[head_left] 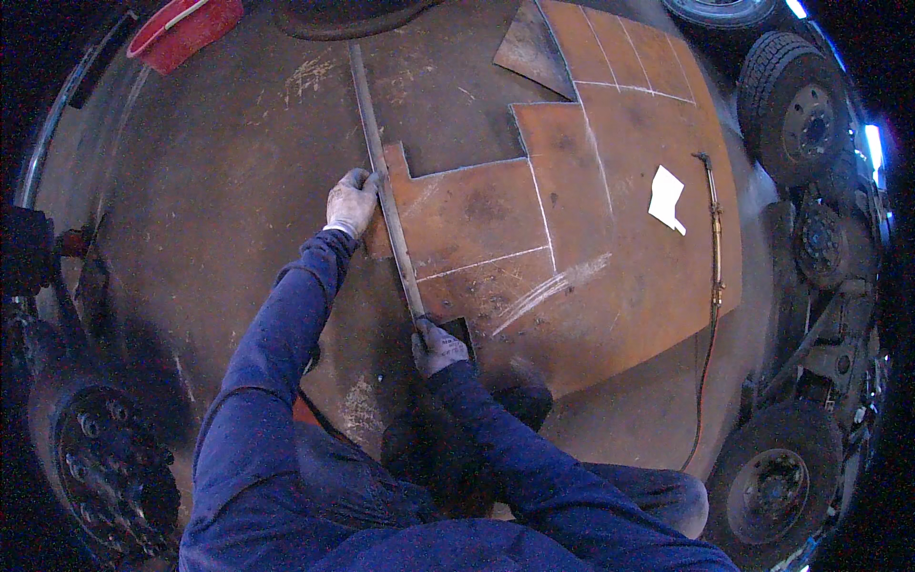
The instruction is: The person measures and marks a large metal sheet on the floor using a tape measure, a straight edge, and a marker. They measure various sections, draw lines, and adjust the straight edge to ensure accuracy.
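A long, narrow metal bar (pixel 393 229) lies along the left edge of a rust-brown steel sheet (pixel 620 276). My left hand (pixel 351 203), in a pale work glove, is closed on the bar partway along it. Gloved as well, my right hand (pixel 441 349) grips the bar's near end; some of its fingers are hidden. White chalk lines cross the sheet, and a notch is cut into its far left side. Small dark crumbs lie on it near my right hand. A dark square piece (pixel 461 332) shows beside that hand.
A white sheet of paper (pixel 666 200) and a cutting torch (pixel 716 238) lie on the steel, the torch's hose running toward me. Wheels with tyres (pixel 793 110) and axle parts line the right. A red tub (pixel 186 33) stands far left; dark hub parts (pixel 105 458) are at near left.
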`<state>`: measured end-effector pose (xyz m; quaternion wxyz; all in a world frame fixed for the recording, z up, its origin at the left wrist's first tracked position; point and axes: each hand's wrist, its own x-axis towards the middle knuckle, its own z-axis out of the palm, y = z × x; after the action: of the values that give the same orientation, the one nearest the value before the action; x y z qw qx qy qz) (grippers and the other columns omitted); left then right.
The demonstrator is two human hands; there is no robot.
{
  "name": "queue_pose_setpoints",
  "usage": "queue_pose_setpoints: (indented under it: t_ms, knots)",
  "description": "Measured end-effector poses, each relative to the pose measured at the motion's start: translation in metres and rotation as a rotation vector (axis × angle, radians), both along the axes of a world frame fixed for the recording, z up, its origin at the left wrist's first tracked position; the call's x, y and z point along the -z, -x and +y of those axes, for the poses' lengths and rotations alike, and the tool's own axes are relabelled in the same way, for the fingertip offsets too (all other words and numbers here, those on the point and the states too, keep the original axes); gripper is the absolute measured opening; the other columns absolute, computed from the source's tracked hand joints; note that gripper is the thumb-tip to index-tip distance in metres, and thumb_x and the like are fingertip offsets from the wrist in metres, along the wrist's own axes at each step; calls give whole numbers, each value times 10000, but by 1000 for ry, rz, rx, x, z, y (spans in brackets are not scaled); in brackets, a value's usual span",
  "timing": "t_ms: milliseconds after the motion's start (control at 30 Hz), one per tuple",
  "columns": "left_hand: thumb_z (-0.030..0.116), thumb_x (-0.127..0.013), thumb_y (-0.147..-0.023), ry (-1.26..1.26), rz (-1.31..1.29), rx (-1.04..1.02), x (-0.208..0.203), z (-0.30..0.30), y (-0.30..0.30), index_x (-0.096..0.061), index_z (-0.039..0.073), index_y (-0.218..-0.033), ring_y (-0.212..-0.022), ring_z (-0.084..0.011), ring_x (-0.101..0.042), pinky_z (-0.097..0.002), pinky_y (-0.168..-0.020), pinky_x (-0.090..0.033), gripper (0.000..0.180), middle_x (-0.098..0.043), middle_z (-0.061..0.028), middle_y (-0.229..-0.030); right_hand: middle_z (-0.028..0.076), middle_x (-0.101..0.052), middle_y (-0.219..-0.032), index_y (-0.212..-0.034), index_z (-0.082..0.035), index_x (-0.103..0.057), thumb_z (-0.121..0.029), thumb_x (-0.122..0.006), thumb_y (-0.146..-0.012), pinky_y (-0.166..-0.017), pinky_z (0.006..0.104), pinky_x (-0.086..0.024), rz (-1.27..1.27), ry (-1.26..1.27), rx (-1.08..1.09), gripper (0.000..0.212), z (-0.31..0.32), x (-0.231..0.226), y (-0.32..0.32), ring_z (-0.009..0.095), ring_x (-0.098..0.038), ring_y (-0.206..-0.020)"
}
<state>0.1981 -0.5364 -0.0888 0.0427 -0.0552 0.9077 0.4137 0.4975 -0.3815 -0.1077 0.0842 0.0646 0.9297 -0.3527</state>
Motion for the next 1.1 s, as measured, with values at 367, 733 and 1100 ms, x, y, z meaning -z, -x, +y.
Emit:
queue_pose_setpoints:
  t_ms: [367,733,1100]
  knots:
    - [384,-692,-908,-88,-80,78,-23,-1,3,-685,25,-1241,-1113,-295,-697,-373,-973,-510,489,-731,-158,-1197,174,-719,-1035,-1320,-121,-598,-314,-556,-982,-782,533,-548,38,-37,-57,391,1,-2,1,406,-688,-899]
    - [364,-691,-934,-188,-117,56,-14,-16,7,-647,21,-1323,-1170,-233,-667,-338,-1012,-489,520,-709,-143,-1264,171,-714,-1090,-1255,-113,-648,-282,-608,-966,-833,474,-556,-18,-76,-81,337,-3,-9,11,369,-690,-964]
    - [347,-699,-934,-249,-169,50,-24,-8,6,-619,11,-1351,-1160,-241,-670,-335,-1003,-496,542,-698,-164,-1276,168,-708,-1157,-1259,-117,-651,-294,-599,-969,-895,455,-552,-99,-75,-62,344,-3,-11,14,366,-683,-1035]
